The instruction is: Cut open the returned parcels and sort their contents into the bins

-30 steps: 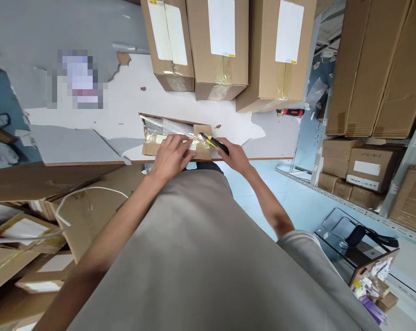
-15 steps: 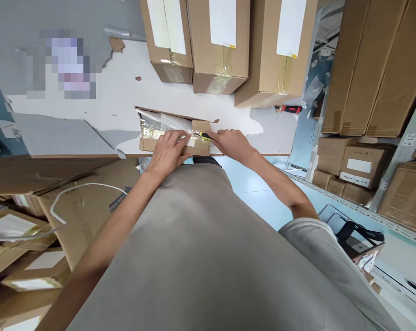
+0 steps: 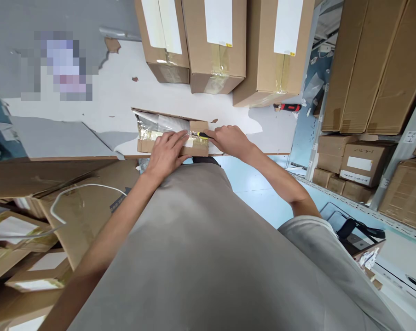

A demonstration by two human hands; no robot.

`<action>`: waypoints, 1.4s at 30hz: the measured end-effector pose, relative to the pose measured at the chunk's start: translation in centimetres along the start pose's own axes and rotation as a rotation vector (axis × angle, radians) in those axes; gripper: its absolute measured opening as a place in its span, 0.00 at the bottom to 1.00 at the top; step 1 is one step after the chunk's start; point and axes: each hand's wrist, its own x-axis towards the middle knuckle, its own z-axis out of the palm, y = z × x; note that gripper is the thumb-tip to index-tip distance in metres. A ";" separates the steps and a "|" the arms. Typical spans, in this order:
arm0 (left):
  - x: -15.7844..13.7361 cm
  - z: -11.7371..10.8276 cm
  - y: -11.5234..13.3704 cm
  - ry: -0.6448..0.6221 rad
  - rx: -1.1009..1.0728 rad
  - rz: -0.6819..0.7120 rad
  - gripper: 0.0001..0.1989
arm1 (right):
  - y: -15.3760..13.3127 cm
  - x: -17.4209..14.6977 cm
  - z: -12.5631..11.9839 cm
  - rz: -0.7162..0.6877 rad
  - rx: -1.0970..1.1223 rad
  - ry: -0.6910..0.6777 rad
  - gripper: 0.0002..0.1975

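A small cardboard box (image 3: 197, 149) lies at the near edge of the worktable, its top partly torn open. Clear tape and whitish plastic wrapping (image 3: 170, 123) show in the opening. My left hand (image 3: 167, 149) grips the near side of the box, fingers stretched over its top and thumb lower, by the near wall. From the right, my right hand (image 3: 230, 139) is closed around a yellow-and-black utility knife (image 3: 204, 135). The knife's thin tip points left, at the taped right part of the box. Whether the tip has gone through the tape is too small to tell.
Several larger items surround me: taped cartons (image 3: 218, 59) stand along the far side of the worktable (image 3: 118, 92). A red-and-black tool (image 3: 290, 107) lies near its right edge. Shelving with boxes (image 3: 358, 161) is to my right. Open cartons (image 3: 83, 216) sit below left, crossed by a white cable (image 3: 87, 185).
The view has shifted slightly, so the table and cartons sit a little further left. Both hands keep their hold on the box and knife; my left fingertips have drawn back slightly from the knife's tip.
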 end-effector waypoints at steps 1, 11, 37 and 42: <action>0.0 0.0 0.0 -0.002 -0.001 -0.001 0.41 | 0.0 0.0 0.0 0.004 -0.003 -0.001 0.26; -0.1 0.1 -0.1 0.006 0.002 0.011 0.39 | 0.0 0.4 -0.3 -0.009 0.003 0.004 0.25; -0.2 -0.7 -0.2 0.081 0.053 -0.059 0.34 | 9.9 -4.9 9.9 0.306 0.487 0.102 0.18; 0.4 -2.6 0.9 0.134 0.012 -0.014 0.34 | 5.3 -0.7 13.7 0.414 1.119 0.387 0.23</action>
